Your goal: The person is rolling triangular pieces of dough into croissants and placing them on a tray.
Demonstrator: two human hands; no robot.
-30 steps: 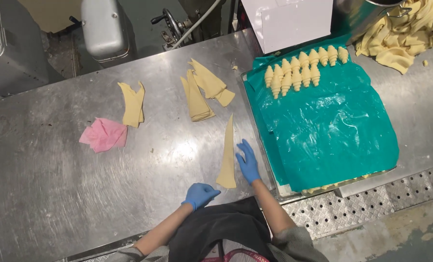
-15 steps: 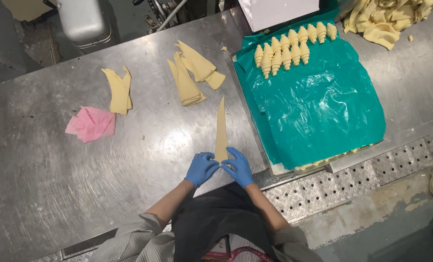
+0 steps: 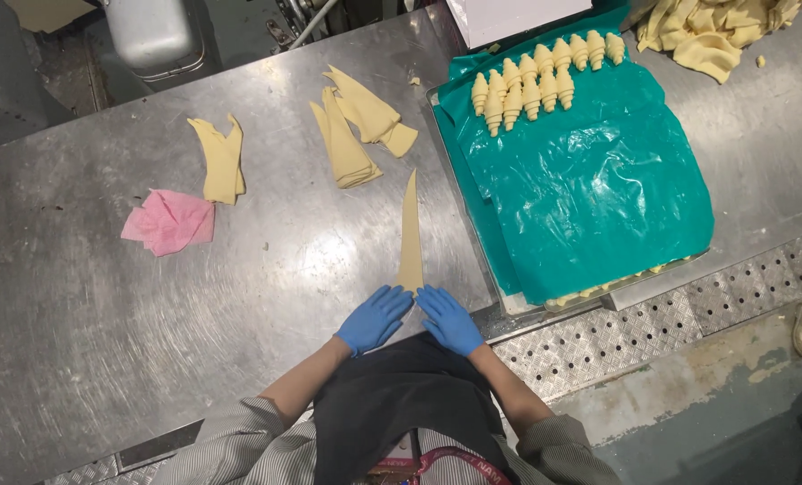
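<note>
head view, looking straight down on a steel table [image 3: 104, 359].

left hand [image 3: 374, 319], blue glove, lies flat just below frame centre, fingers spread and pointing up-right. right hand [image 3: 448, 320], also blue-gloved, flat beside it, fingers pointing up-left. the fingertips of both meet at the wide bottom end of a long dough triangle [image 3: 410, 235]. neither hand is closed around anything; palms are open and pressed down, fingertips touching or resting on the dough's base. cannot tell whether the base edge is already folded under the fingers.

the dough triangle lies flat on the table at frame centre, narrow tip pointing toward the top of the frame, wide end nearest the person.

above it, centre top: a loose stack of dough triangles [image 3: 358, 126], some overlapping crosswise. left of that, a smaller pile of dough pieces [image 3: 219, 159]. just below-left of this pile, a crumpled pink cloth [image 3: 167, 221], close to it.

right of centre: a tray [image 3: 652, 279] covered with a teal plastic sheet [image 3: 589, 189], its left edge near the single triangle. along the sheet's top edge, two rows of rolled croissants [image 3: 537, 79]. more rolled pieces peek out under the sheet's lower edge.

upper right corner: a heap of dough scraps [image 3: 711, 31] on the table.

bottom of frame: striped sleeves, dark apron.
</note>
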